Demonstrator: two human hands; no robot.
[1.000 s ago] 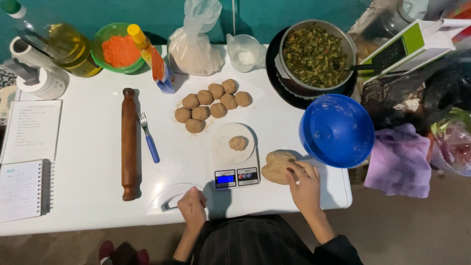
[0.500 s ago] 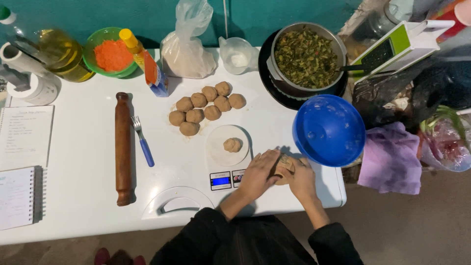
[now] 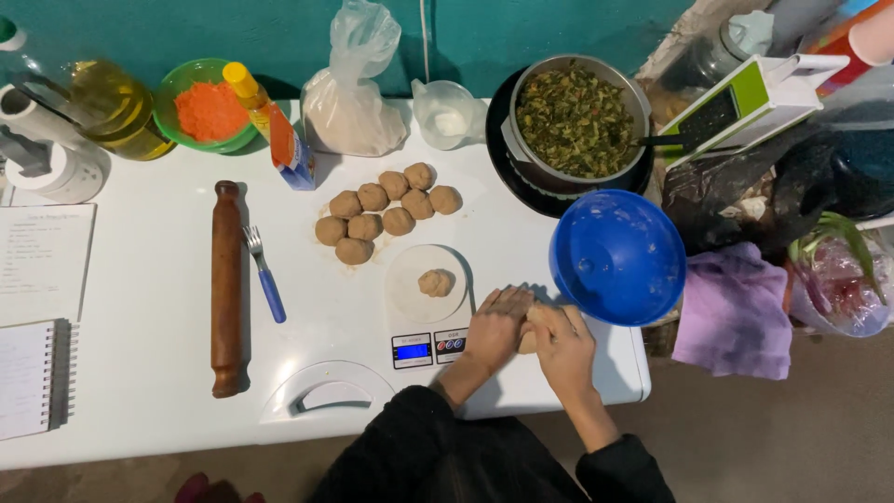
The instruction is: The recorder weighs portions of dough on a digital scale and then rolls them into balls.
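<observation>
Dough lump mostly hidden: left hand and right hand both cupped together over it, fingers wrapped round, only a tan sliver showing between them. Sits on the white surface near the front edge, just right of the kitchen scale. Scale plate carries one small dough ball; display too small to read. Cluster of eight dough balls behind the scale. Blue bowl stands just beyond the right hand (tilted, overhanging the surface edge). Pot of chopped greens further back. Rolling pin and blue-handled fork well to the left. Notebook cut off at the left frame edge.
</observation>
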